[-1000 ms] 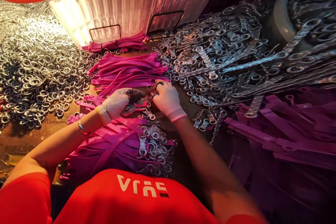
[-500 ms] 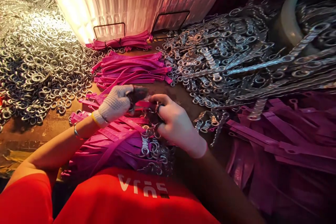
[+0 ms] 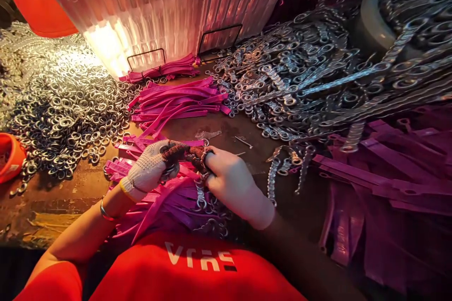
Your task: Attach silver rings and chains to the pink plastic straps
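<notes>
My left hand [image 3: 151, 167], in a dotted white glove with dark fingertips, is closed on a pink strap [image 3: 192, 143]. A metal ring [image 3: 206, 142] shows at the strap's end, by the fingertips of my right hand [image 3: 235, 183]. That hand, in a plain pale glove with dark finger coverings, is closed too, its fingertips against those of the left. What it grips is hidden by the fingers. Under both hands lies a heap of pink straps [image 3: 155, 204] with metal end pieces [image 3: 201, 195] at its right side.
Loose metal rings [image 3: 77, 113] are piled on the left, near an orange-red container [image 3: 10, 157]. Twisted metal links [image 3: 268, 80] cover the right back. More pink straps lie behind [image 3: 176, 99] and at right [image 3: 374, 178]. A ribbed translucent panel [image 3: 158, 14] stands at the back.
My hands have come together, with the dark fingertips now meeting. The ring at the strap's end now shows clearly. The view has shifted, bringing the orange-red container in at left.
</notes>
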The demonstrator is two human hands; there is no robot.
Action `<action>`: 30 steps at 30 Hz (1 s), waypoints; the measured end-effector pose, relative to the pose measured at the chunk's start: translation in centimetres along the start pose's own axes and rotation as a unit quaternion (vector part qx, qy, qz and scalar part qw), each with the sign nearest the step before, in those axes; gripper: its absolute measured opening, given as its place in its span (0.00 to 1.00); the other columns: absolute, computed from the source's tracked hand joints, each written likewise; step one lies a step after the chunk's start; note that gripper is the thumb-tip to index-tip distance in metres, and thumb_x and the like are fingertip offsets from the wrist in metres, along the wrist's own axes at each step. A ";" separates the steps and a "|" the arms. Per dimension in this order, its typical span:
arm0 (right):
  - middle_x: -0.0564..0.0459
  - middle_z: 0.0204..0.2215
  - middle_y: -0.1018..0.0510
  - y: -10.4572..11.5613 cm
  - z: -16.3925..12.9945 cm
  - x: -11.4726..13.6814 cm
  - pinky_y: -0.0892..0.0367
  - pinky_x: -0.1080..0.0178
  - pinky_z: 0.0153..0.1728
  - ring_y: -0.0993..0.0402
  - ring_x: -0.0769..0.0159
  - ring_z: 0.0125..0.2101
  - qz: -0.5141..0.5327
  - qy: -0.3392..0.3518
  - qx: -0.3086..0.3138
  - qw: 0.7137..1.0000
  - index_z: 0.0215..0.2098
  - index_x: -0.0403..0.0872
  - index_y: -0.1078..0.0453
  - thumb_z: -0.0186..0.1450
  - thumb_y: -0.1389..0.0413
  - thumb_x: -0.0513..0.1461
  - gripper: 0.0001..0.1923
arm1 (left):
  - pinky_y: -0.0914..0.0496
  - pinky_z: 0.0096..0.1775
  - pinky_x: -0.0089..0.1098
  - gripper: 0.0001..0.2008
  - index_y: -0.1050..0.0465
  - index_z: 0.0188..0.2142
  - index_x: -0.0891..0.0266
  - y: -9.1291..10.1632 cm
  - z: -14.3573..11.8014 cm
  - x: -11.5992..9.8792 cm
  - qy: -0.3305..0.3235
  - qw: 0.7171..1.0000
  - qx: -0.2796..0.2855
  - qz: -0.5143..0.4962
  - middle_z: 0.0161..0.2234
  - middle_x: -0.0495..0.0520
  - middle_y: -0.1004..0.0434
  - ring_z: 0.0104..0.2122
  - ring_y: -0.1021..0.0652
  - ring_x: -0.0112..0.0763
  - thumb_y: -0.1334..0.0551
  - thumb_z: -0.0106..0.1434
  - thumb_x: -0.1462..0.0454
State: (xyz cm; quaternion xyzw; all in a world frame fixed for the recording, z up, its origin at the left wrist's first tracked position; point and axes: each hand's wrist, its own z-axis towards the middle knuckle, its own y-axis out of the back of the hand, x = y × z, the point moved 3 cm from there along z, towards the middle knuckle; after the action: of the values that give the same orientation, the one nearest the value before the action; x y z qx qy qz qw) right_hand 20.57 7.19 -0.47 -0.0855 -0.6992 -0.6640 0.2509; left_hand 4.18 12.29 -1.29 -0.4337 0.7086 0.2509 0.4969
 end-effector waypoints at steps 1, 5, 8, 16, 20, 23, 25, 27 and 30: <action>0.46 0.35 0.22 -0.1 0.3 0.4 0.38 0.62 0.35 0.28 0.60 0.35 -0.038 -0.005 0.013 0.999 0.32 0.45 0.27 0.56 0.50 0.27 0.13 | 0.46 0.16 0.21 0.17 0.34 0.30 0.62 0.1 -0.1 0.2 0.003 1.000 -0.006 0.003 0.14 0.43 0.36 0.12 0.39 0.18 0.40 0.66 0.51; 0.40 0.35 0.22 -0.4 0.9 2.0 0.46 0.59 0.30 0.29 0.58 0.32 -0.151 -0.012 0.030 0.988 0.31 0.43 0.26 0.58 0.49 0.28 0.11 | 0.44 0.17 0.22 0.15 0.34 0.30 0.61 0.3 -0.1 0.8 0.015 0.999 -0.001 0.051 0.15 0.43 0.36 0.13 0.37 0.20 0.40 0.66 0.53; 0.39 0.34 0.22 -0.7 0.9 2.5 0.50 0.59 0.28 0.30 0.59 0.30 -0.182 -0.010 0.038 0.982 0.30 0.43 0.26 0.62 0.50 0.29 0.11 | 0.41 0.21 0.24 0.13 0.36 0.28 0.61 0.4 -0.1 0.6 -0.013 0.990 -0.006 0.139 0.17 0.44 0.35 0.15 0.35 0.22 0.43 0.67 0.56; 0.42 0.35 0.20 -0.9 1.3 1.1 0.49 0.60 0.28 0.32 0.62 0.27 -0.144 -0.026 0.038 0.988 0.33 0.43 0.25 0.57 0.49 0.29 0.12 | 0.34 0.36 0.33 0.05 0.32 0.32 0.60 -0.2 0.3 1.5 -0.163 0.873 -0.066 0.455 0.31 0.53 0.28 0.29 0.30 0.33 0.41 0.55 0.69; 0.44 0.32 0.20 -1.6 1.5 0.9 0.46 0.61 0.29 0.30 0.61 0.29 -0.127 -0.033 0.002 0.991 0.32 0.44 0.26 0.56 0.51 0.28 0.13 | 0.34 0.33 0.31 0.03 0.34 0.29 0.61 0.4 0.9 2.3 -0.144 0.911 -0.008 0.387 0.27 0.52 0.29 0.28 0.29 0.31 0.42 0.57 0.69; 0.43 0.36 0.20 -1.6 1.7 1.0 0.41 0.62 0.32 0.25 0.58 0.35 -0.106 -0.037 0.035 0.993 0.36 0.44 0.26 0.58 0.50 0.28 0.14 | 0.38 0.25 0.27 0.09 0.36 0.27 0.61 1.2 1.0 2.9 -0.087 0.961 0.022 0.261 0.22 0.48 0.32 0.20 0.31 0.26 0.45 0.65 0.64; 0.42 0.41 0.19 -1.3 1.9 1.1 0.39 0.63 0.35 0.23 0.57 0.39 -0.098 -0.037 0.089 0.990 0.41 0.43 0.27 0.60 0.50 0.29 0.14 | 0.41 0.22 0.25 0.10 0.36 0.28 0.61 1.5 0.7 3.2 -0.051 0.975 0.020 0.214 0.20 0.45 0.34 0.17 0.33 0.23 0.45 0.66 0.61; 0.42 0.43 0.19 -1.1 2.2 1.2 0.37 0.62 0.34 0.22 0.56 0.40 -0.106 -0.045 0.151 0.982 0.45 0.44 0.28 0.61 0.49 0.29 0.15 | 0.42 0.22 0.24 0.10 0.35 0.27 0.61 1.6 0.4 3.4 -0.042 0.972 -0.001 0.232 0.19 0.45 0.34 0.17 0.33 0.23 0.44 0.65 0.63; 0.41 0.37 0.18 -1.2 2.6 1.1 0.38 0.61 0.30 0.20 0.52 0.38 -0.136 -0.076 0.194 0.968 0.47 0.44 0.30 0.62 0.48 0.31 0.15 | 0.42 0.24 0.24 0.09 0.34 0.25 0.62 1.4 0.1 3.4 -0.068 0.955 -0.029 0.289 0.19 0.46 0.32 0.20 0.33 0.23 0.43 0.62 0.67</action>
State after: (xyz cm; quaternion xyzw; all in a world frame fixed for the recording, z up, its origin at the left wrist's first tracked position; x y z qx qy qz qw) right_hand 18.43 9.37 -0.97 0.0105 -0.8368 -0.5350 0.1160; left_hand 2.54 11.87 -4.55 -0.2067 0.7606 0.4329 0.4376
